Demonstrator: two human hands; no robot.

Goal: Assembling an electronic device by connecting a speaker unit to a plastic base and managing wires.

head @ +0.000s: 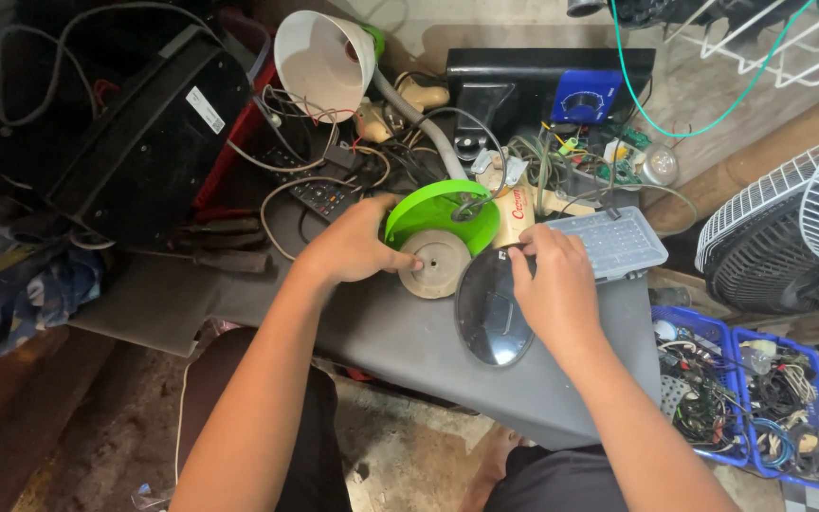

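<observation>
The dark round cover (490, 313) lies close to the near edge of the grey desk (400, 332), and the right hand (554, 284) only rests its curled fingers on the cover's upper rim, so a careless push from that side could send it sliding off toward the person's lap. The left hand (357, 245) is closed around the green lamp base (438, 213), its thumb pressed on the beige disc (435, 264) set against the underside; if that grip loosens, the base would probably tip, since the grey bendy neck (419, 118) and the white lampshade (319, 59) at its far end pull on it from behind. The neck also runs through a tangle of loose wires (305, 156) beside a remote control (322, 196), and any sharp turn of the base could snag them and drag small parts along. The base is bright green, round and shallow, tilted on its side near the middle of the desk, touching the beige disc, which has a small hole at its centre and looks scuffed. The cover is glossy, oval in this view, and reflects light. A white panel of small lights (613, 242) lies just beyond the right hand, and blue baskets (760, 398) of cables stand on the floor.
</observation>
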